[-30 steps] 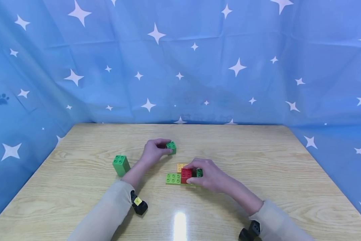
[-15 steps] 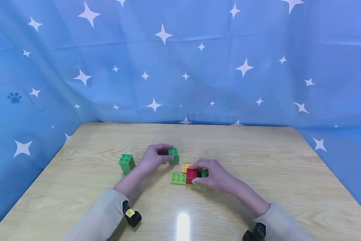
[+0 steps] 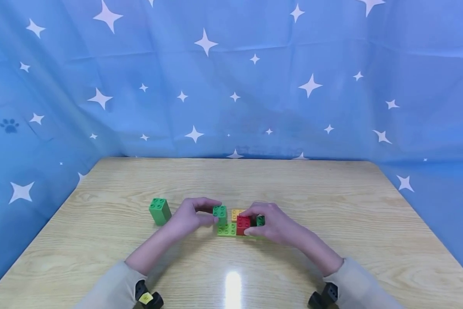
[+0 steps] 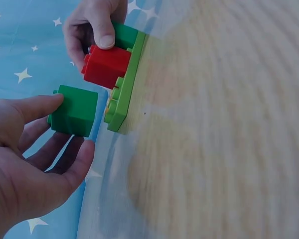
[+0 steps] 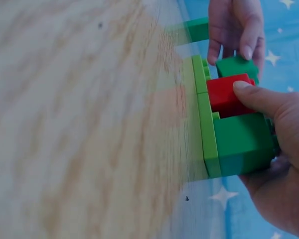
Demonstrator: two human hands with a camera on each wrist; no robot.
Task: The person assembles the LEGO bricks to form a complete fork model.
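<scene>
My left hand (image 3: 190, 217) pinches a green building brick (image 4: 74, 110) between thumb and fingers. In the left wrist view, a gap separates this brick from the end of the light green plates (image 4: 127, 89), where bare studs show. A red brick (image 3: 243, 225) stands on the plates, gripped by my right hand (image 3: 270, 222) with the thumb on its near side. Beside it another green brick (image 5: 243, 143) sits on the plates, partly behind the right hand in the head view. The right wrist view shows two light green plates end to end.
A yellow piece (image 3: 236, 214) lies just behind the plates. To the left, a tall green brick (image 3: 159, 211) stands alone on the wooden table (image 3: 312, 184). A blue star-patterned curtain (image 3: 231, 77) hangs at the table's back edge.
My left hand has brought its green brick toward me, from behind the plates to the left end of them. My right hand has stayed on the red brick.
</scene>
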